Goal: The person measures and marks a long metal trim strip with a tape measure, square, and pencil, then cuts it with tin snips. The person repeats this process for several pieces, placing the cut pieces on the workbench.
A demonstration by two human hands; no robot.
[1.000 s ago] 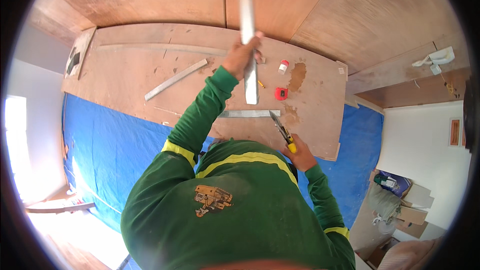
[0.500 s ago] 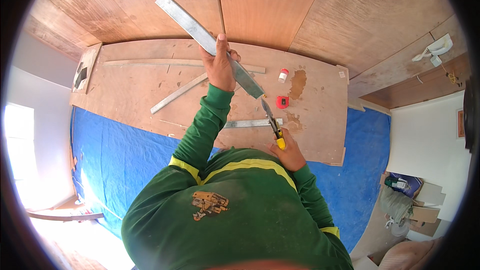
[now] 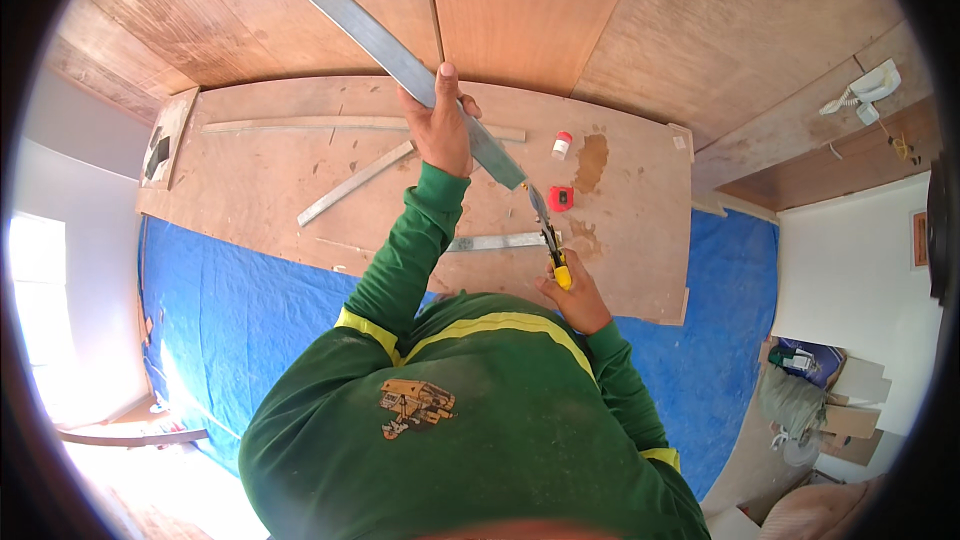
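My left hand (image 3: 442,130) is closed round a long grey metal stud (image 3: 372,32), raised over the table and slanting from upper left to lower right. In my right hand (image 3: 582,298) is a pair of tin snips (image 3: 552,245) with yellow handles. The snips' jaws point up at the stud's lower right end and appear to touch it. Beneath lie more metal strips: one short piece (image 3: 500,242) close to my body, one slanting piece (image 3: 355,183) to the left, and a long one (image 3: 300,124) farther back.
A red tape measure (image 3: 561,198) and a small red-and-white container (image 3: 562,145) sit right of the stud on the wooden table (image 3: 640,240). Wood panels (image 3: 540,10) rise behind. A blue tarp (image 3: 260,280) covers the floor. A white telephone (image 3: 872,82) hangs at right, above piled cardboard (image 3: 850,420).
The snips have tipped a little more upright, and their jaws have come up to the stud's end. The stud stays in my left hand, barely shifted.
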